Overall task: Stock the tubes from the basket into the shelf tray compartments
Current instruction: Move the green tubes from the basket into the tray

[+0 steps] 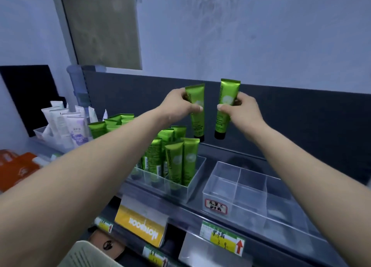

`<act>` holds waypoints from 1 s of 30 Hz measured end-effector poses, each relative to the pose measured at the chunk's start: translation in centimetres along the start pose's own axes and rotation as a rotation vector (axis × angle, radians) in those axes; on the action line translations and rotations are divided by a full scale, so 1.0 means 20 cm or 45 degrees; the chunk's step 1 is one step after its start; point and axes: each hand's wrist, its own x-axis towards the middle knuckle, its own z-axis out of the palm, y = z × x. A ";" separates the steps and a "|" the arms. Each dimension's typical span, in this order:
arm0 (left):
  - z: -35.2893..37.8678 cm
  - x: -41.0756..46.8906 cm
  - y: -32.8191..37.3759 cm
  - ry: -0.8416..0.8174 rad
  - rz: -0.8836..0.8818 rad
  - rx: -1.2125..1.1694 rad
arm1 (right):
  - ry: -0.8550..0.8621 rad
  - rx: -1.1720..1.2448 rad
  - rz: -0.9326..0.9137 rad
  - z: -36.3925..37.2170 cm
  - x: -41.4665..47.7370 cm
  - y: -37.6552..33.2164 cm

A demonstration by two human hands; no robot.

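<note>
Above the shelf's empty tray point(224, 164), your left hand point(178, 104) and right hand point(244, 110) each pinch a green tube point(222, 122) — likely light, slick (soft-walled); hold mid-body.

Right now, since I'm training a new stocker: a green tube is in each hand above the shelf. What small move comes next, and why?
Probably lower the right tube, pinched by the right hand, cap down, into the clear tray below it, whose compartments look empty. The left hand holds the left tube above the filled tray, already crowded with green tubes.
</note>
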 end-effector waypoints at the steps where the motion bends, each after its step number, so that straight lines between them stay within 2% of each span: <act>1: 0.00 0.00 -0.02 -0.041 -0.030 0.059 | -0.050 0.003 0.014 0.01 0.01 0.02; 5: 0.00 0.00 -0.10 -0.199 -0.126 0.221 | -0.222 -0.051 0.075 0.06 0.04 0.08; 10: -0.02 0.00 -0.12 -0.325 -0.168 0.451 | -0.365 0.022 0.158 0.12 0.04 0.11; 19: -0.03 -0.04 -0.14 -0.429 -0.210 0.708 | -0.529 -0.007 0.151 0.17 0.03 0.11; 26: -0.07 -0.08 -0.11 -0.398 -0.172 0.691 | -0.706 -0.002 0.274 0.24 0.00 0.20; 30: -0.10 -0.12 -0.08 -0.253 -0.097 0.624 | -0.729 -0.061 0.318 0.26 -0.02 0.23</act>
